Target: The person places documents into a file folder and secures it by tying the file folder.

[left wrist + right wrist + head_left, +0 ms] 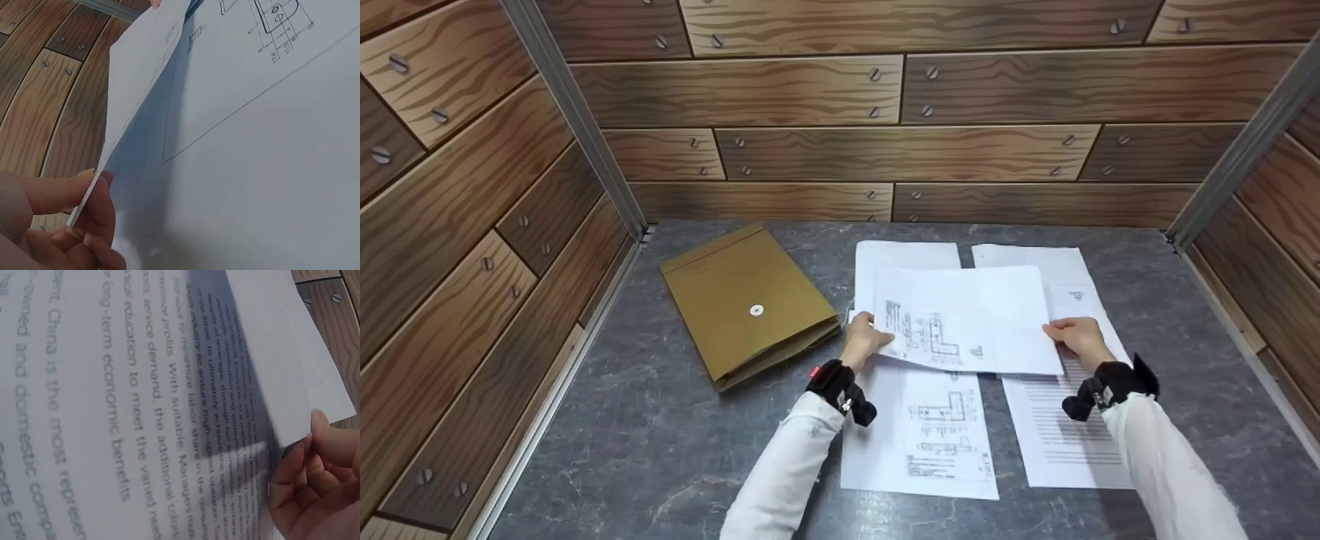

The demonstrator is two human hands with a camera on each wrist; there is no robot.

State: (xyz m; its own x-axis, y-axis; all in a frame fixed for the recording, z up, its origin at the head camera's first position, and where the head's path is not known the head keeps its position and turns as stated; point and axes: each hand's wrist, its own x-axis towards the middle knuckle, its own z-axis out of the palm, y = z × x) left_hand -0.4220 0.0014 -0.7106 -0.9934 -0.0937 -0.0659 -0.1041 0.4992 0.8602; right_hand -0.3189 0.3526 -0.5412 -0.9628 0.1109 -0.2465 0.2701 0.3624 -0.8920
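Both hands hold up a sheet of paper (1012, 315) printed with a technical drawing, turned sideways above other papers. My left hand (868, 339) pinches its left edge between thumb and fingers, as the left wrist view shows up close. On the right edge, my right hand (1080, 339) pinches a corner of the same paper. Beneath it lies a drawing sheet (915, 450) with line diagrams, partly covered. To the right is a text sheet (1065, 435) full of printed lines, partly under my right wrist; its English text (118, 422) fills much of the right wrist view.
A brown document envelope (742, 292) with a white round button lies at the left, its open end facing me. Everything rests on a grey marbled table (660, 450). Wood-patterned walls (810, 150) enclose the back and sides.
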